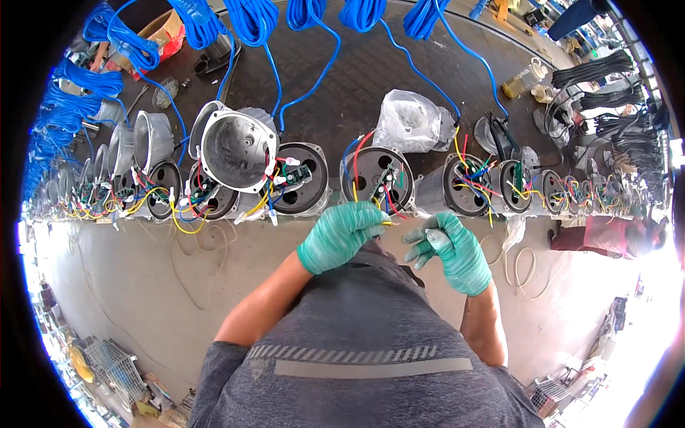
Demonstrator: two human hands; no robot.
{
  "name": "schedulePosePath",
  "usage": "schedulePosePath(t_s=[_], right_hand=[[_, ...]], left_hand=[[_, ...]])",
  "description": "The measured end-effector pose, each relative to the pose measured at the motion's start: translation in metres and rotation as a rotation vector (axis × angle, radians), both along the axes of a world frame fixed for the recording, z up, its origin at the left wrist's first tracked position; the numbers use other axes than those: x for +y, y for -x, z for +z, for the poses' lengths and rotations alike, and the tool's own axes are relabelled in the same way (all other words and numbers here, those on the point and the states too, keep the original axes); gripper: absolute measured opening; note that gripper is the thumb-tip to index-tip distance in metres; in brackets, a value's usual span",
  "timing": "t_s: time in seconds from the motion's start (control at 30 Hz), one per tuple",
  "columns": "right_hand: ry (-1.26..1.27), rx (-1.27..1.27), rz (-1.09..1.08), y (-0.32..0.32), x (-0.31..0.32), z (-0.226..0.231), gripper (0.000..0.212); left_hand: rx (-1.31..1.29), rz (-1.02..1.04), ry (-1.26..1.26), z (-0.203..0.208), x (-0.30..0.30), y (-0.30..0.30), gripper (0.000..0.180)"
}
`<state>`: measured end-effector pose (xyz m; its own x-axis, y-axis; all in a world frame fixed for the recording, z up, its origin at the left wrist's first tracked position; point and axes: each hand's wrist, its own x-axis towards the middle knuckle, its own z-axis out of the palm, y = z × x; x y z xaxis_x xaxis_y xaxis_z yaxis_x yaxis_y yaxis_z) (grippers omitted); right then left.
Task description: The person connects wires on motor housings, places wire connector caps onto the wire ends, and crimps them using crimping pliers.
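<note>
My left hand [344, 234], in a green glove, is closed in a pinch at the front edge of the bench. Wire ends [389, 222], one of them yellow, poke out at its fingertips. Just beyond stands a round grey motor housing [347, 187] with an open end, a small green circuit board [386, 178] and red, blue and yellow wires. My right hand [457, 251], also gloved, hovers to the right, apart from the left one. Its fingers are partly bent and spread, with nothing visible in them; their tips look whitish.
A row of similar housings with loose wires lines the bench [342, 85] edge. Left of my hands, an empty grey shell [242, 146] rests on them. Behind are a plastic-wrapped part [414, 121] and blue cable coils [251, 20]. Another person [606, 237] is at far right.
</note>
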<state>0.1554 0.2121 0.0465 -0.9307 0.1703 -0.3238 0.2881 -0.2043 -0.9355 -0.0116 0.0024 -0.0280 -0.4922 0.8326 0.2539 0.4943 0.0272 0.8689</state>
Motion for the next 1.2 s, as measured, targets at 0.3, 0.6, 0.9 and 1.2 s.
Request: schedulePosePath(t_s=[0.3,0.6,0.9,1.2], right_hand=[[-0.103,0.039,-0.118,-0.005,-0.014,-0.011,0.015],[-0.436,-0.080,-0.231,0.002,-0.036,-0.002,0.013],[-0.553,0.267,-0.294,0.018,-0.040,-0.012,0.012],[-0.523,0.122,-0.255,0.024,-0.045,-0.007,0.014]], left_hand=[[0.046,0.026,0.005,0.000,0.002,0.000,0.025],[-0.017,0.032,0.000,0.001,0.002,-0.001,0.025],[-0.060,0.054,0.001,0.001,0.002,-0.004,0.025],[-0.019,0.046,-0.018,0.002,0.002,-0.003,0.024]])
